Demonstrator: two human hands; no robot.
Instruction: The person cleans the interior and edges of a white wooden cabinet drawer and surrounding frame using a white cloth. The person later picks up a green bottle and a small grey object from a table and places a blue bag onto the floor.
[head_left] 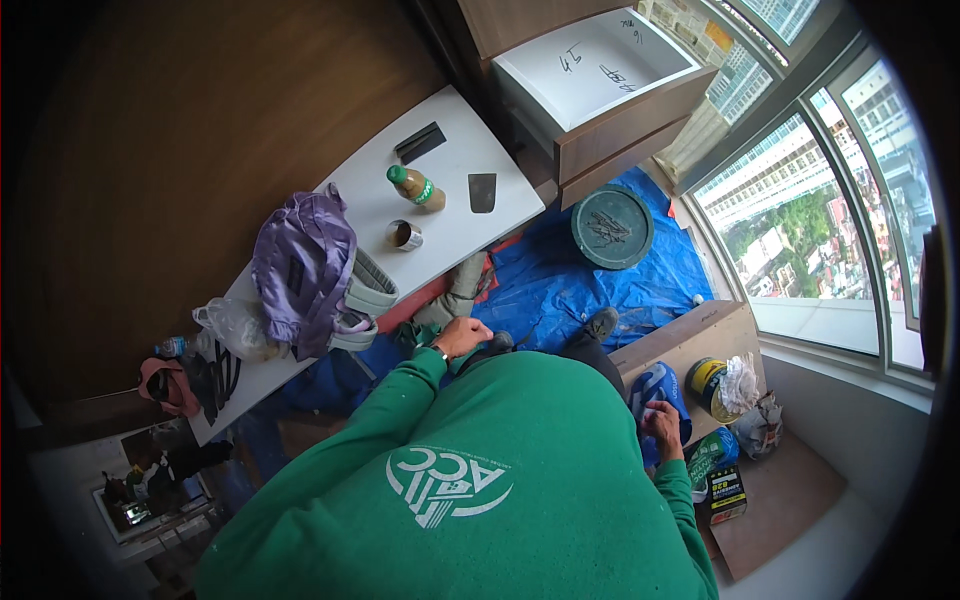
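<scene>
My left hand is held near my left shoe, at the front edge of the white table. Its fingers are curled closed, and whatever may be inside them is hidden. At the right, my right hand overlaps a blue printed packet on a wooden board. The fingers there are drawn together, but what they pinch is too small to make out. Beside the packet stands a yellow and black can with crumpled white material on it.
A white table carries a bottle, a metal cup and a purple bag. A round dark green lid bears thin dark pieces. Blue sheeting covers the floor. An open drawer adjoins the windows.
</scene>
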